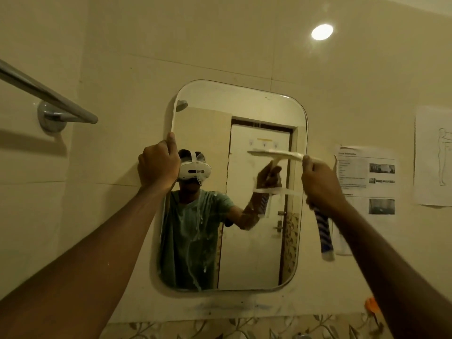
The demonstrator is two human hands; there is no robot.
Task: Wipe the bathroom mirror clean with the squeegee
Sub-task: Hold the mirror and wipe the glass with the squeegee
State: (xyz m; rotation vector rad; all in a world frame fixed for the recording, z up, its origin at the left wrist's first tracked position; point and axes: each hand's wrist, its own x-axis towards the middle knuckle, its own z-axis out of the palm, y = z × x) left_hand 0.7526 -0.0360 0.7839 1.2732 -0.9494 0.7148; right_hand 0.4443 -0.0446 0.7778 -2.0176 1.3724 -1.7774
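A rounded rectangular mirror (244, 108) hangs on the cream tiled wall, with soapy streaks running down its lower left part. My left hand (157, 163) grips the mirror's left edge, thumb hooked over the rim. My right hand (320, 182) is shut on the squeegee's blue-and-white handle (324, 231). The squeegee's pale blade (278, 154) lies level against the glass at the right side, about mid-height. A foamy band sits on the glass just below the blade. The mirror reflects a person, the hand and the squeegee.
A chrome towel rail (49, 96) juts out from the wall at the upper left. Printed sheets (367, 177) and a drawing sheet (434, 155) are stuck to the wall right of the mirror. Patterned tiles (220, 326) run below. An orange object (371, 304) shows at lower right.
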